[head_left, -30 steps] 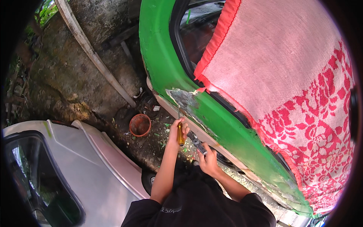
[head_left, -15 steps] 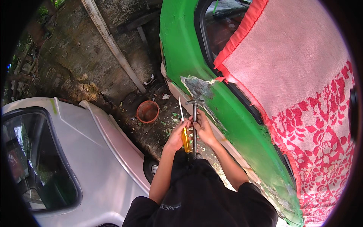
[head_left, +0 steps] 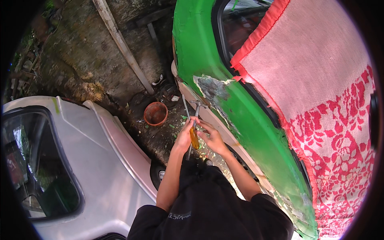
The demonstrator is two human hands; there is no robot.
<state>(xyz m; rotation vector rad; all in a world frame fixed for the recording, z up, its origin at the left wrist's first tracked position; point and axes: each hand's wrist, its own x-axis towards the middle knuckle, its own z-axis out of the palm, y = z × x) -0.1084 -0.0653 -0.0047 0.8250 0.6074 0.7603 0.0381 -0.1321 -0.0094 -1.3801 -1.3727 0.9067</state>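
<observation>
My left hand (head_left: pixel 185 134) is closed round a yellow-handled screwdriver (head_left: pixel 194 139) and a T-shaped metal tool (head_left: pixel 198 103), their steel upper ends pointing away from me. My right hand (head_left: pixel 213 138) is beside them, fingers loosely extended toward the left hand and thumb apart; any contact is unclear. Beyond the tools is a green car body (head_left: pixel 256 136) with a jagged patch of broken paint and filler (head_left: pixel 212 90) above a pale lower strip.
A pink, red-patterned cloth (head_left: pixel 312 56) drapes the green vehicle at right. A silver car (head_left: pixel 92 160) stands at lower left. A terracotta pot (head_left: pixel 156 114) sits on littered ground near a pale plank (head_left: pixel 120 40) leaning against a dirty concrete surface.
The T-shaped tool moved from low in my right hand to upright beside the screwdriver, into my left hand's grip; since half a second ago my right fingers have loosened from it.
</observation>
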